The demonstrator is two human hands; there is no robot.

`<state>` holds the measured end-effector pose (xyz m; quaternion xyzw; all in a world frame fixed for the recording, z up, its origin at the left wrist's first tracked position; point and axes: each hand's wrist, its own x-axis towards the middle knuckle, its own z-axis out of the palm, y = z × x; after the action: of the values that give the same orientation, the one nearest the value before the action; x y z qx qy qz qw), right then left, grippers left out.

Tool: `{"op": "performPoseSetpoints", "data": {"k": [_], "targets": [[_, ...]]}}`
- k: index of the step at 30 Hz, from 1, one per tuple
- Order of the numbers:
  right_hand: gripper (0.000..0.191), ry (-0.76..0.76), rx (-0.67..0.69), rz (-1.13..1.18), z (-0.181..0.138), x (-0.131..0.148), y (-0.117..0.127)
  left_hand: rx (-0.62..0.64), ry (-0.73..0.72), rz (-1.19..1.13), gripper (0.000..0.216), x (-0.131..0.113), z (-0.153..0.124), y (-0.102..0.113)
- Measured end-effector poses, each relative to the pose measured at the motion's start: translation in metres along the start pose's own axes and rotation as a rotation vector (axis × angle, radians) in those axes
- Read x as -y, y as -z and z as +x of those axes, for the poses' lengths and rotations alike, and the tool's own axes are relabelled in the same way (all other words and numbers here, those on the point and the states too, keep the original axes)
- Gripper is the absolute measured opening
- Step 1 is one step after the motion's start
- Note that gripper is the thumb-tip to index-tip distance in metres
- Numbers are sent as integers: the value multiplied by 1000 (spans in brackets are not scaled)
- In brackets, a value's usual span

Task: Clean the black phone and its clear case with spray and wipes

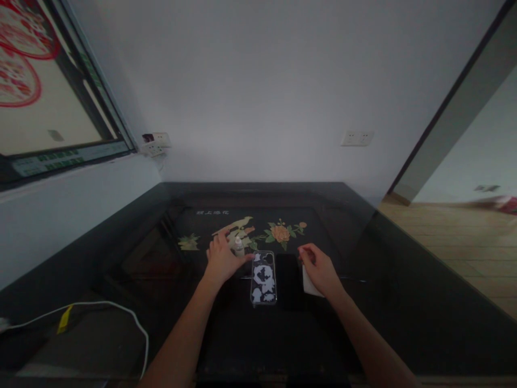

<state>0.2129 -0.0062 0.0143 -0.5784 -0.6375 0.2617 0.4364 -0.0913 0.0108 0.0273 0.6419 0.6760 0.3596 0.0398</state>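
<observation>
A clear phone case (264, 277) with white cartoon figures lies flat on the dark table. My left hand (222, 257) is spread, its thumb at the case's upper left edge. Between that thumb and the fingers stands a small bottle with a white cap (239, 247); whether the hand touches it I cannot tell. Just right of the case lies a black phone (290, 281). At its right side, my right hand (320, 269) is closed with curled fingers over a folded white tissue (310, 283), which is partly hidden beneath the palm.
The glossy black table (388, 280) bears a bird-and-flower picture (280, 233). A white cable (105, 303) with a yellow tag (64, 319) curves over the left front. Wall sockets (357, 138) sit above the table's far edge, and a window (52, 81) is at left.
</observation>
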Motion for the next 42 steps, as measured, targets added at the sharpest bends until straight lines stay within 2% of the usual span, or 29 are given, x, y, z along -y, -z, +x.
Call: {"op": "performPoseSetpoints", "data": {"k": [1, 2, 4, 5, 6, 8, 10, 12, 15, 21, 30, 34, 39, 42], "targets": [[27, 7, -18, -63, 1, -1, 2, -93, -65, -23, 86, -4, 0, 7], [24, 10, -28, -128, 1, -2, 4, -169, -117, -74, 78, -8, 0, 16], [19, 6, -33, -249, 3, -5, 10, -228, -166, -186, 42, -16, -3, 32], [17, 1, -32, -300, 4, -8, 12, -206, -181, -200, 30, -19, -4, 38], [15, -4, -32, -343, 5, -12, 16, -108, -230, -190, 26, -23, -6, 43], [15, -21, -36, -405, 8, -20, 22, 209, -413, -131, 39, -30, -10, 45], [23, -58, -16, -434, 9, -28, 30, 403, -490, -58, 45, -36, -14, 39], [31, -100, 53, -410, 10, -33, 37, 506, -462, 19, 43, -38, -17, 29], [37, -139, 169, -332, 11, -37, 48, 577, -355, 155, 37, -36, -22, 15], [39, -204, 258, -309, 13, -36, 61, 617, -241, 246, 39, -30, -25, 7], [28, -184, 356, -293, 13, -36, 58, 642, -250, 169, 25, -24, -21, 4], [26, -155, 380, -273, 13, -34, 57, 630, -239, 108, 27, -24, -20, 4], [28, -91, 370, -261, 13, -22, 57, 735, -139, -50, 29, -20, -20, 1], [28, -29, 273, -248, 13, -18, 56, 793, -76, -194, 28, -17, -21, -2]]}}
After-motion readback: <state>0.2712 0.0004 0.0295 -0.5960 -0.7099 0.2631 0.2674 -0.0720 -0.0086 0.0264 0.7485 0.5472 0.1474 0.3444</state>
